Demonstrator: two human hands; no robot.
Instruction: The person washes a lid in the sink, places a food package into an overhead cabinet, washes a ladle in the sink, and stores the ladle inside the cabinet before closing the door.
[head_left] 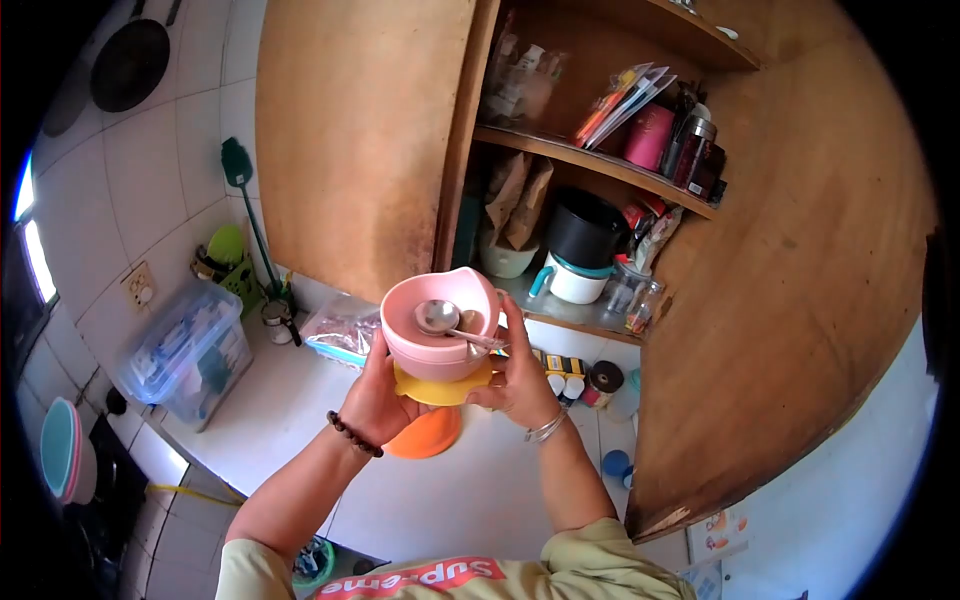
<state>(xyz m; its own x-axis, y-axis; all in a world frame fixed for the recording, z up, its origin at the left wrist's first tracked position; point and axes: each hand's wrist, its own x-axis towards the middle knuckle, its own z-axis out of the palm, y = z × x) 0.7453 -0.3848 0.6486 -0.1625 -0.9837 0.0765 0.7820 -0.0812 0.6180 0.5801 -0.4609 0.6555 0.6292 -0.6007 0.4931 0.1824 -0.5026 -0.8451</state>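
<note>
Above the white counter, a pink bowl (430, 352) is held up between both my hands, a metal spoon (438, 318) lying inside it. Under the bowl is a yellow flat-rimmed piece (443, 390), possibly a lid or another dish. My left hand (378, 402) grips the left side of this stack, the thumb along the bowl's wall. On the other side my right hand (522, 380) closes around the bowl and the yellow piece. Below them an orange round item (425, 435) rests on the counter; my hands partly cover it.
An open wooden cabinet (590, 155) stands ahead, its shelves holding a black pot (587, 228), a white pot (577, 280), bags and jars. At left on the counter (290, 410) is a clear plastic box (195, 360). Small bottles and jars (603, 380) line the right.
</note>
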